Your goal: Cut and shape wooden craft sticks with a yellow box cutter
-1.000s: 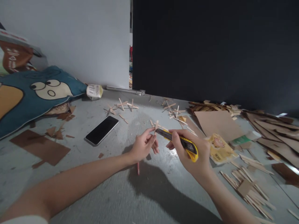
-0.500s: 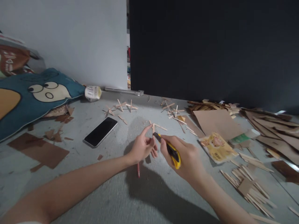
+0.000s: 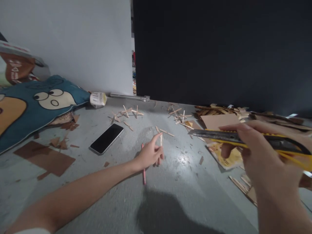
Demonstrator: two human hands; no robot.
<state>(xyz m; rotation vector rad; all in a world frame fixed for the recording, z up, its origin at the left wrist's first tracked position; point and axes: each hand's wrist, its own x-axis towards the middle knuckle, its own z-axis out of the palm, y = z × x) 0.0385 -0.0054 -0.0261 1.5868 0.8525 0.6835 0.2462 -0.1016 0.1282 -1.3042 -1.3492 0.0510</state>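
Note:
My left hand (image 3: 150,154) rests low over the grey floor and pinches a thin wooden stick (image 3: 161,139) between thumb and fingers, index finger pointing up. A pink pencil (image 3: 143,169) lies on the floor just under that hand. My right hand (image 3: 262,152) is raised close to the camera at the right, fingers wrapped round a yellow and black utility knife (image 3: 246,138) whose blade end points left.
A black phone (image 3: 106,138) lies left of my left hand. Loose wooden sticks (image 3: 181,117) are scattered behind it. Cardboard pieces (image 3: 219,121), a yellow packet (image 3: 225,156) and stacked sticks sit at the right. A blue cushion (image 3: 36,104) lies at the far left.
My right hand has pulled the knife away from the stick, rising to the right and toward the camera. My left hand has stayed in place with the stick.

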